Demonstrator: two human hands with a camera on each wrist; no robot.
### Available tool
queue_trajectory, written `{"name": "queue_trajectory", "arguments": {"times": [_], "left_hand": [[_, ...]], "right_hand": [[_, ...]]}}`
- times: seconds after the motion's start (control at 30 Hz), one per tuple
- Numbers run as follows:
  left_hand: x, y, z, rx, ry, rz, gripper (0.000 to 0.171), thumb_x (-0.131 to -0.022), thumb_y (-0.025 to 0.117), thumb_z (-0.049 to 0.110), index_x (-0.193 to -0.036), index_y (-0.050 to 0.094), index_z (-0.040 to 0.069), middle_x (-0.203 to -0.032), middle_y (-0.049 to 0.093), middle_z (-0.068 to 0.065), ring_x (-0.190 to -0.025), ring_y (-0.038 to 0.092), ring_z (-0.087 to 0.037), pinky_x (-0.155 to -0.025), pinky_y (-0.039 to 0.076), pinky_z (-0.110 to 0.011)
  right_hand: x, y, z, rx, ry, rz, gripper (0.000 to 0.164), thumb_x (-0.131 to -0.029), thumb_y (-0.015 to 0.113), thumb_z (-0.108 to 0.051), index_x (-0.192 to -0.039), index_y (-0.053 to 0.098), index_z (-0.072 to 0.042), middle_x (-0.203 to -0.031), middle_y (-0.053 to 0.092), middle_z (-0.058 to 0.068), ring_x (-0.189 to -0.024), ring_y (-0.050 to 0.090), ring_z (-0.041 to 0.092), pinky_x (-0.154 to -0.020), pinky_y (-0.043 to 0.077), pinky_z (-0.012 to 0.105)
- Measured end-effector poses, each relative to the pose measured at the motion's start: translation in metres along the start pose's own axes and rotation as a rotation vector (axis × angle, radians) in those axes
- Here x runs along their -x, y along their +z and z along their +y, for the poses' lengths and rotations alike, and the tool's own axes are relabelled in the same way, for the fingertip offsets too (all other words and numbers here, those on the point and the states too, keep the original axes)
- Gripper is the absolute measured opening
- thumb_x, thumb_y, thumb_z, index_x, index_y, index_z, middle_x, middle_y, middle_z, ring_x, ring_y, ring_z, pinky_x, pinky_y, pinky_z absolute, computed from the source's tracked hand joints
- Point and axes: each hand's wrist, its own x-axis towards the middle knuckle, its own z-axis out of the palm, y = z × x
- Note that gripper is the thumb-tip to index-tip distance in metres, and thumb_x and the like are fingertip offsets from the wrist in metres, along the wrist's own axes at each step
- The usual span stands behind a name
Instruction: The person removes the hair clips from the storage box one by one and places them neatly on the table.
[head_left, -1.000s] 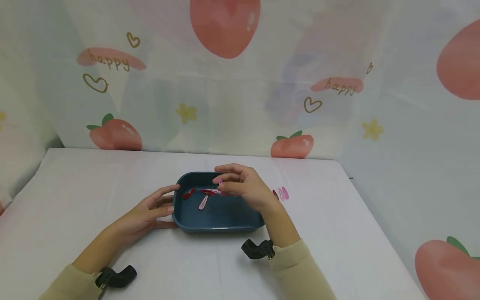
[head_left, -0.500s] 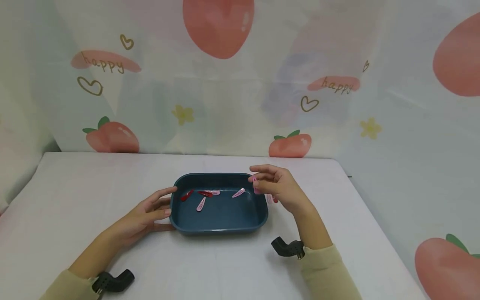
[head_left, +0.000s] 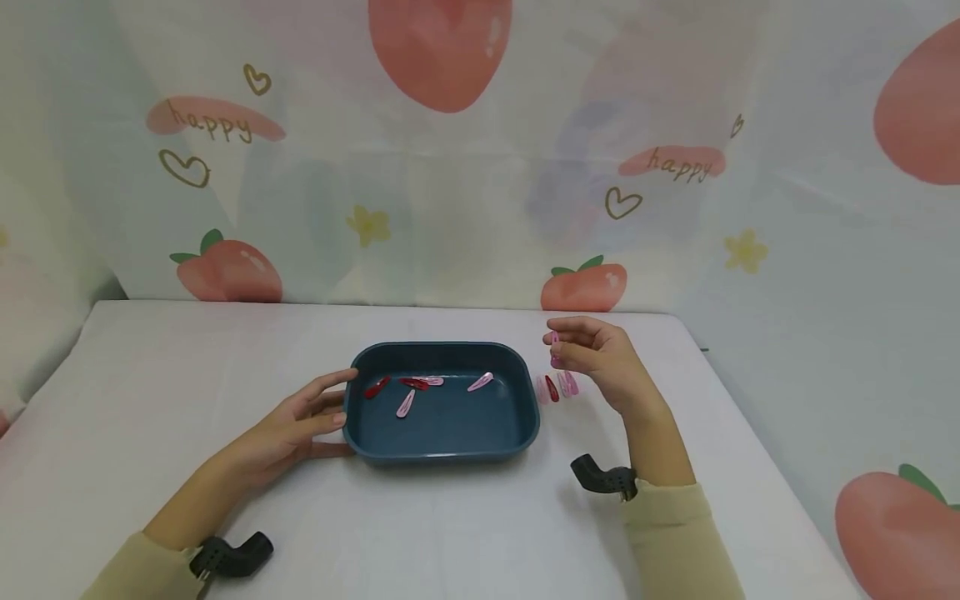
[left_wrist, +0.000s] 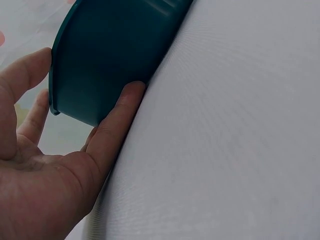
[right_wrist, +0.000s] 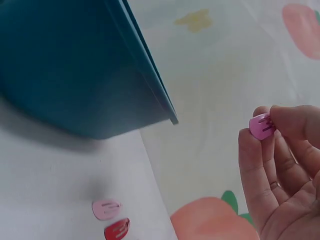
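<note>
My right hand [head_left: 600,358] pinches a pink snap hair clip [right_wrist: 262,126] between thumb and fingertips, raised above the table to the right of the dark teal tray [head_left: 442,457]. Several red and pink hair clips lie in the tray, among them a red clip [head_left: 377,387] at the left and a pink clip [head_left: 480,382] toward the right. My left hand [head_left: 303,421] touches the tray's left side, its extended fingers at the rim and the thumb [left_wrist: 131,97] low against the outer wall.
Just right of the tray, a short row of clips lies on the white tabletop [head_left: 450,533], including a red clip [head_left: 552,388] and a pink clip [head_left: 571,383]. A fruit-patterned curtain [head_left: 465,208] hangs behind the table's back edge.
My right hand has moved right, from over the tray to beyond its right rim, still pinching the pink hair clip. The left hand stays at the tray's side.
</note>
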Motion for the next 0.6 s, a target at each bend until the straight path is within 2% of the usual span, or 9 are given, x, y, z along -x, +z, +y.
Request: {"name": "queue_trajectory", "arguments": {"times": [0.33,0.6], "left_hand": [[0.001,0.000,0.002,-0.001,-0.002,0.007,0.064,-0.101,0.058,0.014,-0.157,0.028,0.024,-0.160,0.020,-0.021,-0.144,0.026,-0.048,-0.094,0.052,-0.057],[0.000,0.002,0.001,0.001,0.000,0.003,0.064,-0.101,0.058,0.014,-0.157,0.028,0.024,-0.160,0.019,-0.021,-0.145,0.025,-0.047,-0.094,0.052,-0.058]], "right_hand": [[0.001,-0.016,0.005,0.001,0.014,0.065,0.029,-0.095,0.067,-0.009,-0.124,0.064,-0.005,-0.105,0.071,0.002,-0.093,0.070,0.013,-0.083,0.059,0.027],[0.002,-0.023,0.014,0.060,0.090,0.119,0.035,-0.097,0.066,-0.013,-0.129,0.060,-0.001,-0.112,0.069,0.008,-0.093,0.069,0.011,-0.083,0.059,0.025]]}}
